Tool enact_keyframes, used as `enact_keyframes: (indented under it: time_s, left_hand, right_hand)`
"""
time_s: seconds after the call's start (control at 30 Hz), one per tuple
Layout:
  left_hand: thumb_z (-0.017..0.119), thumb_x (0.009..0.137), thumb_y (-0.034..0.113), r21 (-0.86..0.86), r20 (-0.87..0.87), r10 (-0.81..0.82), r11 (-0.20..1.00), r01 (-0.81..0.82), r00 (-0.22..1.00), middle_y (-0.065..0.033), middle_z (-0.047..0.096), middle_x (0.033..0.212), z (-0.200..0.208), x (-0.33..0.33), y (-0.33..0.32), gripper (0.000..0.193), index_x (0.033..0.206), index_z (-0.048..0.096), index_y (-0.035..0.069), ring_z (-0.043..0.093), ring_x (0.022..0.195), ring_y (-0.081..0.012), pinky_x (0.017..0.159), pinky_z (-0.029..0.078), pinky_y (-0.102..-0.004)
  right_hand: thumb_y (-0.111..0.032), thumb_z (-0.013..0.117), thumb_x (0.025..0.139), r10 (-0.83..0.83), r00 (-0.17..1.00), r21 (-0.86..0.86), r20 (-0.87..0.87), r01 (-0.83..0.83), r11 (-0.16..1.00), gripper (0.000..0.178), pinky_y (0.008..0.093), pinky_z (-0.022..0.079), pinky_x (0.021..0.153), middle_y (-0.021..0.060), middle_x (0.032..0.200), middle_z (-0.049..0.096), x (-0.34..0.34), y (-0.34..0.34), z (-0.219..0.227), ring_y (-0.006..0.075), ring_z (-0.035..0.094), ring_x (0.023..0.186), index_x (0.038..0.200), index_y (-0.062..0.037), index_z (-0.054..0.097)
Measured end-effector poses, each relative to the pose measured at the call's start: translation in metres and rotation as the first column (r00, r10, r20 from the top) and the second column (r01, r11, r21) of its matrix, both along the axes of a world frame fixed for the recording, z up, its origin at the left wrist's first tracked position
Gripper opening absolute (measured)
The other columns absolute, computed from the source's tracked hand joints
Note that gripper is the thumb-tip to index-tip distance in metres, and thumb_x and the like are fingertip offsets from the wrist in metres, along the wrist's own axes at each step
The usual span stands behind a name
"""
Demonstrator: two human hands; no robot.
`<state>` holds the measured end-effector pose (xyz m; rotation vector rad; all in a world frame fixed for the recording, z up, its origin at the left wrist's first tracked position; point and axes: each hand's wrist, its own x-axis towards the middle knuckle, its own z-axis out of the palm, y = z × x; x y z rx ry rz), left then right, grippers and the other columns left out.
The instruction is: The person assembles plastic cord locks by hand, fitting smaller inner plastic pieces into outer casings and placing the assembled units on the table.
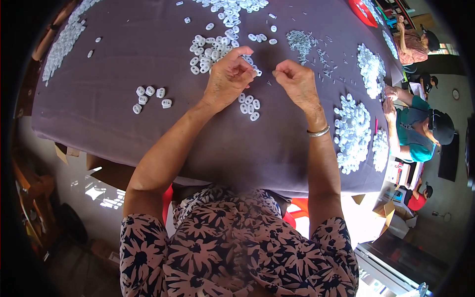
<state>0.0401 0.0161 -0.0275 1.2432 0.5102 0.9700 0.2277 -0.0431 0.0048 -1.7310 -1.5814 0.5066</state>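
My left hand (228,76) is closed, pinching a small white oval plastic piece with holes (258,73) between thumb and fingertips. Facing it a short gap away, my right hand (298,84) has its thumb and forefinger pressed together; whatever they hold is too small to make out. Behind my left hand lies a loose heap of the same white two-holed pieces (200,51), partly hidden by the fingers. Several more white pieces (249,108) lie between my forearms. Beyond my right hand is a pile of small silvery screws or pins (301,42), with strays scattered to its right.
A brown cloth covers the table (99,116). A few thicker white pieces (150,90) sit at the left. Large white heaps (352,133) line the right side, beside a person in a green shirt (415,126). A red bowl (363,12) stands far right.
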Motion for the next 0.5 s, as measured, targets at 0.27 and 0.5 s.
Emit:
enact_keyframes:
  time_s: [0.27, 0.5]
  left_hand:
    - [0.062, 0.084, -0.003, 0.028, -0.065, 0.018, 0.999, -0.016, 0.998, -0.0004, 0.059, 0.077, 0.001, -0.001, 0.001, 0.039, 0.12, 0.048, 0.004, 0.055, 0.066, -0.0037, 0.055, 0.049, -0.0186]
    - [0.062, 0.084, -0.001, 0.032, -0.1, -0.008, 0.999, 0.011, 0.995, -0.0008, 0.059, 0.08, 0.004, -0.002, 0.001, 0.04, 0.121, 0.048, 0.003, 0.056, 0.069, -0.0048, 0.057, 0.051, -0.02]
  right_hand:
    - [-0.003, 0.061, 0.087, 0.078, 0.855, 0.071, -0.513, -0.049, 0.996, 0.004, 0.0177, 0.038, 0.049, 0.0015, 0.077, 0.062, -0.022, 0.016, -0.009, 0.0033, 0.048, 0.057, 0.084, -0.0028, 0.062]
    - [-0.006, 0.062, 0.088, 0.059, 0.814, 0.088, -0.578, -0.009, 0.996, 0.008, 0.0198, 0.043, 0.052, 0.0024, 0.082, 0.064, -0.023, 0.016, -0.016, 0.0051, 0.052, 0.063, 0.093, -0.0026, 0.066]
